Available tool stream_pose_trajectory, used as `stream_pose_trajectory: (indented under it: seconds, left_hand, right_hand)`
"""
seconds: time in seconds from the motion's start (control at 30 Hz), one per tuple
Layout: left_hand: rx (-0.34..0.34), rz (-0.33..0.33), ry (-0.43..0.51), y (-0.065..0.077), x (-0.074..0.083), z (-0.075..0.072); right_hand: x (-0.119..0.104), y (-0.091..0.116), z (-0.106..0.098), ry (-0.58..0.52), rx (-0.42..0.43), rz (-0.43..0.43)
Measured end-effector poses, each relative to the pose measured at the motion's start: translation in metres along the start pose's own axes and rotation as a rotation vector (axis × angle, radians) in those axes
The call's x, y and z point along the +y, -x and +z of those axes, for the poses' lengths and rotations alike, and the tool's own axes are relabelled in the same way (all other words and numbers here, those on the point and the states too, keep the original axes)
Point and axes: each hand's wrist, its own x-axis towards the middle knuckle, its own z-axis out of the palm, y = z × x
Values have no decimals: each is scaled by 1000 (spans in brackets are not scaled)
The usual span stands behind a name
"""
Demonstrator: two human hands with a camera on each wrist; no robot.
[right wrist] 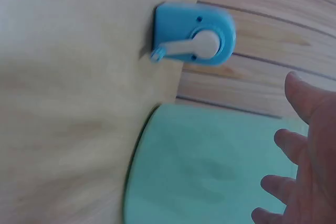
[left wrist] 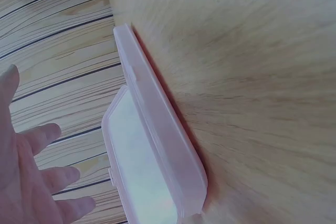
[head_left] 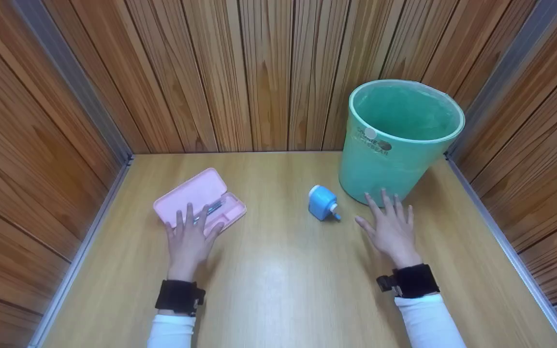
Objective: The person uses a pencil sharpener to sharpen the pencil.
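Note:
An open pink pencil case (head_left: 189, 194) lies on the left of the table, its lid tipped back. Inside it are slim dark pens or pencils (head_left: 215, 207), partly covered by my left hand (head_left: 189, 246). That hand hovers over the case's near edge, fingers spread, holding nothing; in the left wrist view the case (left wrist: 165, 135) sits beyond the fingers. A blue hand-crank pencil sharpener (head_left: 321, 203) stands near the middle, its white crank arm (right wrist: 181, 47) showing in the right wrist view. My right hand (head_left: 393, 234), fingers apart and holding nothing, is right of the sharpener.
A tall green trash bin (head_left: 380, 166) with a liner stands at the back right, just beyond my right fingertips. Wood-plank walls (head_left: 269, 77) close in the table (head_left: 269, 290) at the back and both sides, with grey metal strips along the side edges.

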Motion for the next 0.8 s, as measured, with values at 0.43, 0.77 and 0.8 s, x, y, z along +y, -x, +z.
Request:
stream_pose_trajectory:
  seconds: [0.43, 0.77, 0.8]
  left_hand:
    - [-66, -37, 46, 4, 2, -1]
    - [-92, -10, -21, 10, 3, 5]
    - [-94, -12, -15, 10, 3, 5]
  right_hand:
    - [-71, -20, 14, 19, -23, -186]
    - [-123, -28, 44, 170, -55, -384]
    - [-128, -29, 47, 185, -60, -397]
